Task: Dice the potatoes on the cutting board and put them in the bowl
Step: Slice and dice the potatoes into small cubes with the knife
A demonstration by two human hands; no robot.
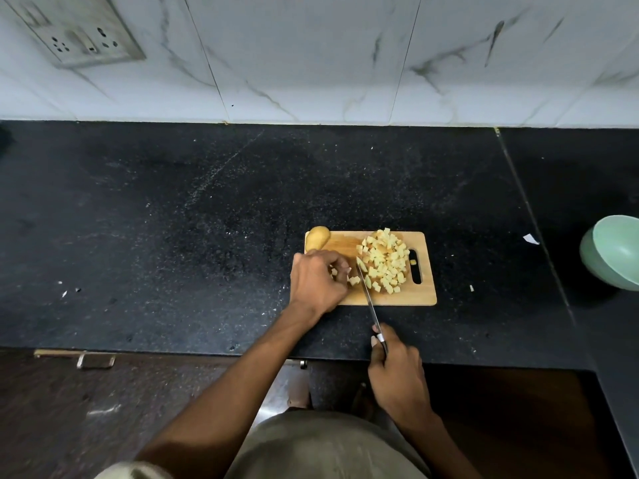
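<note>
A person's right hand [397, 368] grips the handle of a knife [369, 299], its blade angled up toward 11 o'clock across a wooden cutting board [425, 295], while the left hand [316, 281] curls its fingers over a few small potato pieces [353, 280] beside the blade. Diced potatoes [383, 264] are heaped at the board's 2 o'clock side, a whole potato [317, 238] sits at its 10 o'clock corner, and a green bowl [613, 252] stands well apart at 3 o'clock on the black counter [173, 219].

You are working in a home kitchen: a black granite bench [207, 202], a marble-tiled wall [311, 57] with a socket plate [79, 32] far left, and cabinet handles [93, 359] below.
</note>
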